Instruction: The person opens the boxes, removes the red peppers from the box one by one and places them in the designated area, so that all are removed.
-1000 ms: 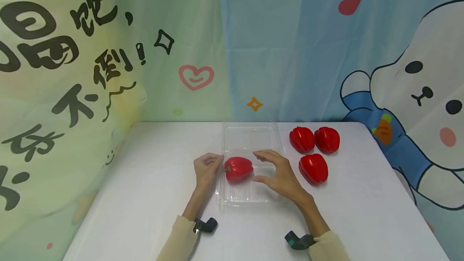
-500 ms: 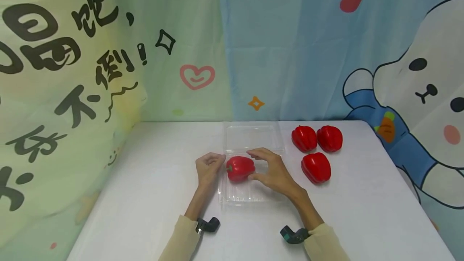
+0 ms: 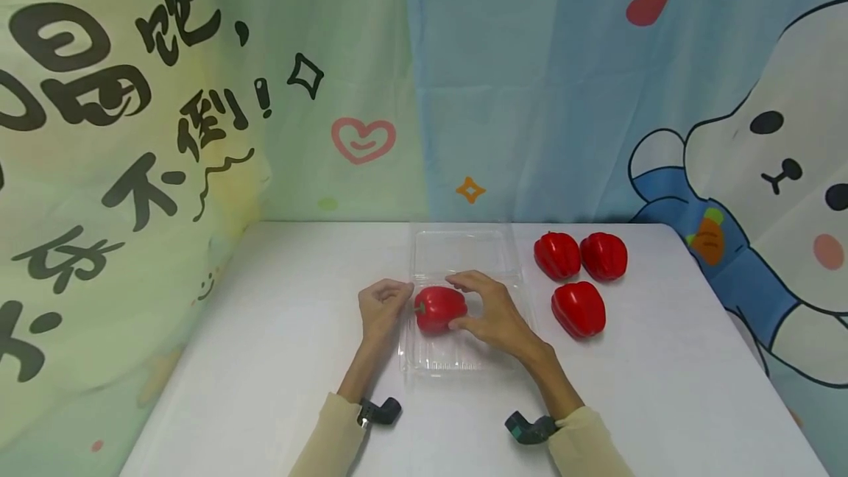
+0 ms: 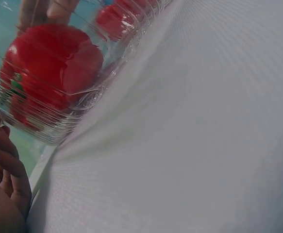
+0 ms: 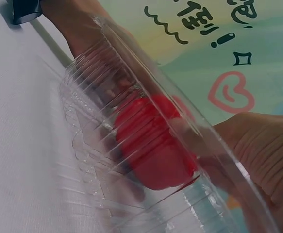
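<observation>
A red bell pepper [image 3: 440, 309] with a green stem lies on its side in the left part of a clear plastic clamshell box [image 3: 457, 359], whose lid is folded back. My left hand [image 3: 382, 306] pinches the box's left rim; in the left wrist view its fingertips [image 4: 0, 131] meet at the plastic edge. Around the right side of the pepper curves my right hand [image 3: 493, 315], thumb at the near side and fingers at the far side. The right wrist view shows the thumb against the pepper [image 5: 153, 141] through the box wall.
To the right of the box, three more red bell peppers lie on the white table: one nearer [image 3: 578, 309], two farther back, a left one [image 3: 557, 255] and a right one [image 3: 603, 255]. A printed curtain [image 3: 331, 79] hangs behind the table.
My right hand has moved left from a gap beside the pepper until its thumb and fingers reach around it. My left hand stays at the box's rim. The view has shifted slightly.
</observation>
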The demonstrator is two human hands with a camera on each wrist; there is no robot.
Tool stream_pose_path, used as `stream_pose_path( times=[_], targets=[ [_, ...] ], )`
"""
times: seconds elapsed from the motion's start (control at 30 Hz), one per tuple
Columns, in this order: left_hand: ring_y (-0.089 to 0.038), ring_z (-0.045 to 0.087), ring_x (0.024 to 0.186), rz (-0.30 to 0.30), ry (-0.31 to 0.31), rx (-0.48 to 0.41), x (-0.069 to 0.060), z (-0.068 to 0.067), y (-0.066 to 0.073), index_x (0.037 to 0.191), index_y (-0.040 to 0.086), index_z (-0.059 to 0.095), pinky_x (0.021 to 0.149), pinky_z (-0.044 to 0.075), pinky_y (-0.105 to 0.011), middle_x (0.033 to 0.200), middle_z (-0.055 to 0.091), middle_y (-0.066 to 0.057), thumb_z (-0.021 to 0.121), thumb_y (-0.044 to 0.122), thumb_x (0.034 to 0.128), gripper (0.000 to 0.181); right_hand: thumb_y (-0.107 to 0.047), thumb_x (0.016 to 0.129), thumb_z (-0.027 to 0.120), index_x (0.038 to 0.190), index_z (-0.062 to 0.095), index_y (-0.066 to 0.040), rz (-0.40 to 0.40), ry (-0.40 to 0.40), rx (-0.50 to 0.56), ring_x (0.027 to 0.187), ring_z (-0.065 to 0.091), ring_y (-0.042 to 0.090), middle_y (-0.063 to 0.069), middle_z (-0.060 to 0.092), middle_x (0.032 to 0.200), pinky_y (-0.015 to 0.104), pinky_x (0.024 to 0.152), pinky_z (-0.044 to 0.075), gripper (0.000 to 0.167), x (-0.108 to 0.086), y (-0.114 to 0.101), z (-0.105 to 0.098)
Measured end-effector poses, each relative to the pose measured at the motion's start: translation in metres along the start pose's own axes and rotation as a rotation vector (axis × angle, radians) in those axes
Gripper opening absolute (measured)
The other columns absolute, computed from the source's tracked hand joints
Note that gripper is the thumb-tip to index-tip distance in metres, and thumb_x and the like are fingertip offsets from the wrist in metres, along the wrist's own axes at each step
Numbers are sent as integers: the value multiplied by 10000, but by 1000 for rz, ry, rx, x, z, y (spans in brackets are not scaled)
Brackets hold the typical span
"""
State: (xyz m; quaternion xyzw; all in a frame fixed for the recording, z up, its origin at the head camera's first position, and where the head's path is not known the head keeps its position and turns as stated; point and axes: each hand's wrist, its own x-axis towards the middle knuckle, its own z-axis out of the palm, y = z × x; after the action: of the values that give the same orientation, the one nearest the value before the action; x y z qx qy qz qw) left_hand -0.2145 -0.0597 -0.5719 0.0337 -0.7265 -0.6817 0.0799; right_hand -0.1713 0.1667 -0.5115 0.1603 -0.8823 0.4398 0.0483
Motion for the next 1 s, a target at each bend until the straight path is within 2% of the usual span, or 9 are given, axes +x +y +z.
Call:
stream_pose_path(
  times=[0.2,0.43,0.67,0.9,1.0],
  targets=[
    [-108,658,703,-35,6,17,-2,-1,-5,887,45,791,639,501,-197,764,763,-12,841,179,923,147,-126,753,1000,1469,672,-151,27,-21,-13,1328,702,290,49,703,1478,523,1069,602,789,-1,1,3],
    [-94,670,704,-13,1,19,0,0,-3,898,23,790,649,509,-188,818,789,-87,837,168,932,156,-138,751,1003,1464,672,-181,23,-19,-27,1348,692,290,49,702,1480,524,1084,592,786,1,0,2],
    [-94,667,698,5,5,-1,2,1,0,899,-5,788,648,510,-175,839,793,-173,847,158,923,174,-130,751,1001,1478,665,-163,32,-24,-42,1396,663,316,63,694,1494,553,1111,568,801,5,-2,2],
    [-82,663,691,9,-3,3,1,1,-1,906,8,791,633,503,-173,808,791,-106,842,160,926,162,-144,755,1001,1496,652,-167,61,-47,-58,1456,620,318,60,673,1526,534,1138,550,820,5,-2,4],
    [-80,657,688,11,1,6,1,1,-1,905,4,791,631,494,-170,820,792,-133,844,148,926,155,-144,754,1000,1504,644,-173,48,-50,-53,1456,617,323,64,668,1533,546,1140,546,832,4,-2,4]
  ],
)
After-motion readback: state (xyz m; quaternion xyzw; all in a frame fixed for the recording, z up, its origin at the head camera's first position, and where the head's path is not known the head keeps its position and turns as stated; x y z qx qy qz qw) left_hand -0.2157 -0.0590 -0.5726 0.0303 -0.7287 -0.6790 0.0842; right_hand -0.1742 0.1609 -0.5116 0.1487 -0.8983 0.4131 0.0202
